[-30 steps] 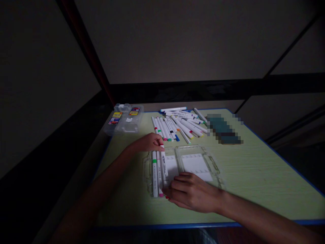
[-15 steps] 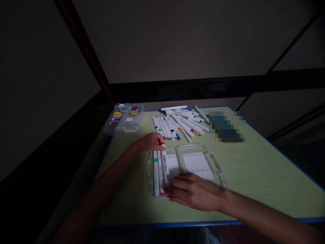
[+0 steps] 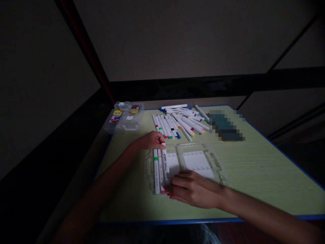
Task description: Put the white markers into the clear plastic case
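My left hand (image 3: 152,139) is closed in a pinch on the upper end of a white marker (image 3: 166,163) with a red band. The fingers of my right hand (image 3: 191,190) are curled round the lower end of the same marker, where a bit of red cap shows below them. Under both hands lies an open clear plastic case (image 3: 180,159) with white ridged inserts. In its left half, left of the held marker, two markers lie side by side: a green-banded marker (image 3: 156,174) and a pink-tipped marker (image 3: 160,174).
Behind the case lies a loose pile of white markers (image 3: 186,122) with variously coloured caps. Two clear boxes with labels (image 3: 130,124) stand at the back left. A blurred-out dark flat object (image 3: 224,126) rests at the right. The light-green table (image 3: 254,176) has a blue edge.
Both hands keep their hold on the marker in the case, with hardly any movement. The whole view has shifted very slightly.
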The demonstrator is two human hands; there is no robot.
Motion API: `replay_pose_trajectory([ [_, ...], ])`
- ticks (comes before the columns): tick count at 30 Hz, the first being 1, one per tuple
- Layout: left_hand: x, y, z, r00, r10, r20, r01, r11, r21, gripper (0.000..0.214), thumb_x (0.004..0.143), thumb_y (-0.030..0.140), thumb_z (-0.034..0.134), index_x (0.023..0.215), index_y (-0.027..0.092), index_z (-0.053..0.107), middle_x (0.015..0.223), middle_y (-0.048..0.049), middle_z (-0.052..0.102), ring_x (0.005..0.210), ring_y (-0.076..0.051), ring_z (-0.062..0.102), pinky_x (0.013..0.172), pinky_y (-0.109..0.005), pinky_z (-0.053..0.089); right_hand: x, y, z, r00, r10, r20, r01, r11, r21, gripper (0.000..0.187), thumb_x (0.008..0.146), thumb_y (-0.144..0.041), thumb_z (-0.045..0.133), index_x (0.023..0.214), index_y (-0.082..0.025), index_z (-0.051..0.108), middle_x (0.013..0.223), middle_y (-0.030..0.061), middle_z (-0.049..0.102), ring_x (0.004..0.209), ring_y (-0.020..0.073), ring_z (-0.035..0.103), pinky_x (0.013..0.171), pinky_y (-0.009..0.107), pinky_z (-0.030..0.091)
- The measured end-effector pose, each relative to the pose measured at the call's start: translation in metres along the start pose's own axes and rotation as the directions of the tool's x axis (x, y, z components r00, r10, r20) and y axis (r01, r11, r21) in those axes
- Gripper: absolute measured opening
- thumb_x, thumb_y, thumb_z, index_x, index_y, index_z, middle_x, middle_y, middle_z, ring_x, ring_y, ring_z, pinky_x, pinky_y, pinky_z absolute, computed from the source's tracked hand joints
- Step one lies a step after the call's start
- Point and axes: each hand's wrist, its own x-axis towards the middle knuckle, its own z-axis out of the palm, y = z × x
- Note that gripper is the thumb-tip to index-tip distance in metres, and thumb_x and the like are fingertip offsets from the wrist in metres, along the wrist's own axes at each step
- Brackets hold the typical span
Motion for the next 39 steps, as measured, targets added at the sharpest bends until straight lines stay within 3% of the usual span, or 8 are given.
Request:
replay_pose_trajectory([
  [15, 0.004, -0.008, -0.003, 1.000, -0.010, 0.024, 0.011, 0.999, -0.042, 0.026, 0.050, 0.018, 0.071, 0.065, 0.011, 0.051, 0.055, 0.0043, 0.055, 0.054, -0.008, 0.052, 0.054, -0.021, 0.038, -0.002, 0.000, 0.003, 1.000, 0.009, 0.016, -0.008, 0.999, -0.043, 0.022, 0.092, -0.025, 0.036, 0.093, -0.017, 0.056, 0.069, -0.0003, 0.056, 0.061, 0.0109, 0.051, 0.054, 0.027, 0.036],
  [22, 0.006, -0.014, -0.005, 1.000, -0.010, -0.021, 0.007, 0.995, -0.100, 0.028, 0.047, 0.018, 0.073, 0.063, 0.011, 0.051, 0.056, 0.0031, 0.057, 0.055, -0.009, 0.055, 0.055, -0.021, 0.039, -0.003, -0.001, 0.005, 0.999, 0.028, 0.036, -0.026, 0.997, -0.070, 0.020, 0.090, -0.023, 0.038, 0.096, -0.016, 0.055, 0.072, 0.0004, 0.057, 0.062, 0.0123, 0.051, 0.055, 0.029, 0.036],
  [39, 0.008, -0.013, -0.002, 1.000, -0.020, -0.015, 0.018, 0.993, -0.114, 0.028, 0.048, 0.016, 0.073, 0.063, 0.011, 0.050, 0.053, 0.0048, 0.056, 0.052, -0.008, 0.054, 0.054, -0.021, 0.039, 0.001, -0.002, 0.001, 0.994, 0.046, 0.098, -0.038, 0.996, -0.081, 0.020, 0.090, -0.022, 0.037, 0.095, -0.017, 0.056, 0.074, 0.0009, 0.058, 0.064, 0.0125, 0.052, 0.055, 0.029, 0.035],
])
